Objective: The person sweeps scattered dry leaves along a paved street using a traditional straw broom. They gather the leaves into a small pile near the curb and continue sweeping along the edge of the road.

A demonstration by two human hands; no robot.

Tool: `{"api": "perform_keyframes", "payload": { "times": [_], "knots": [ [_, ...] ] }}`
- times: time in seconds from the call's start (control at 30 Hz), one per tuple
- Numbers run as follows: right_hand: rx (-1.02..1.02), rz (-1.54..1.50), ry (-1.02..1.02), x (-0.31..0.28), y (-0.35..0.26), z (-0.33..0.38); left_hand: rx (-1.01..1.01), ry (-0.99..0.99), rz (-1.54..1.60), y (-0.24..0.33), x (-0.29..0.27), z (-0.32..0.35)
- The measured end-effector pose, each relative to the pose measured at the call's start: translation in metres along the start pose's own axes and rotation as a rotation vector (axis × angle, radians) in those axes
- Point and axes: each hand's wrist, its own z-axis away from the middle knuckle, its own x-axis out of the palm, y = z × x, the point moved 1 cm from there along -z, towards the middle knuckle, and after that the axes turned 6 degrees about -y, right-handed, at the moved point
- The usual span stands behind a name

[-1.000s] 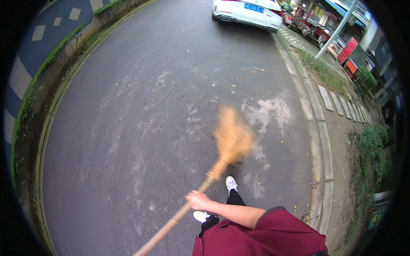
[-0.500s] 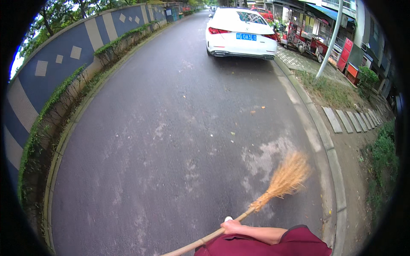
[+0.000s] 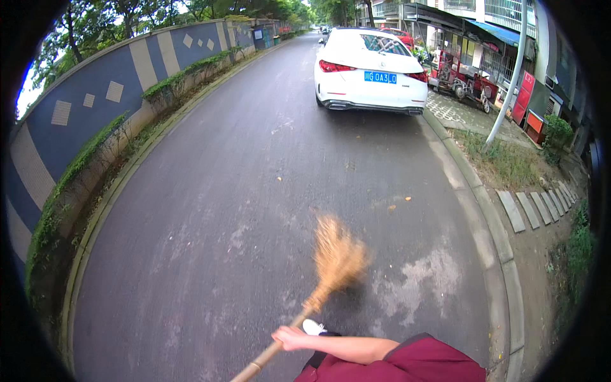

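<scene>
A long-handled straw broom (image 3: 339, 258) reaches forward over the asphalt, its bristles fanned out and smeared by motion. My right hand (image 3: 291, 338) is closed around the pale wooden handle (image 3: 259, 363), a little below where the bristles are bound. The handle slants down to the lower edge, where its end passes out of sight. My right forearm comes in from a maroon sleeve (image 3: 423, 363). Just beyond the hand shows a white shoe (image 3: 313, 327). My left hand is out of the picture.
A white car (image 3: 372, 70) stands ahead on the right half of the road. A concrete curb (image 3: 490, 226) borders the right side; a hedge (image 3: 95, 146) and blue-grey wall (image 3: 83, 95) line the left. A few yellowish leaves (image 3: 400, 203) lie on the asphalt.
The broom's bristles have swung from right to left across the road, and my right hand has moved left with the handle. The car and curb now sit lower in the picture.
</scene>
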Motion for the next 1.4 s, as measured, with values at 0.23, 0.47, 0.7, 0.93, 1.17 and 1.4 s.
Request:
{"api": "perform_keyframes", "payload": {
  "times": [0.23, 0.47, 0.7, 0.93, 1.17, 1.4],
  "knots": [
    [0.313, 0.008, -0.298, -0.107, 0.079, -0.016, -0.509, 0.122, -0.006, -0.172, 0.071, -0.067],
    [0.039, 0.121, -0.176, -0.213, 0.13, -0.165, -0.384, 0.455, -0.054, -0.205, 0.078, -0.036],
    [-0.143, 0.184, 0.186, -0.344, 0.29, -0.359, -0.384, 0.403, -0.107, -0.284, 0.361, 0.028],
    [-0.015, 0.198, 0.288, -0.491, 0.482, -0.318, -0.557, 0.26, -0.128, -0.385, 0.621, 0.07],
    [0.427, 0.059, 0.433, -0.549, 0.541, -0.089, -0.819, -0.239, -0.16, -0.435, 0.786, 0.003],
    [0.643, -0.377, -0.251, -0.558, 0.534, 0.023, -1.109, -0.533, 0.024, -0.534, 0.878, 0.0]
  ]
}}
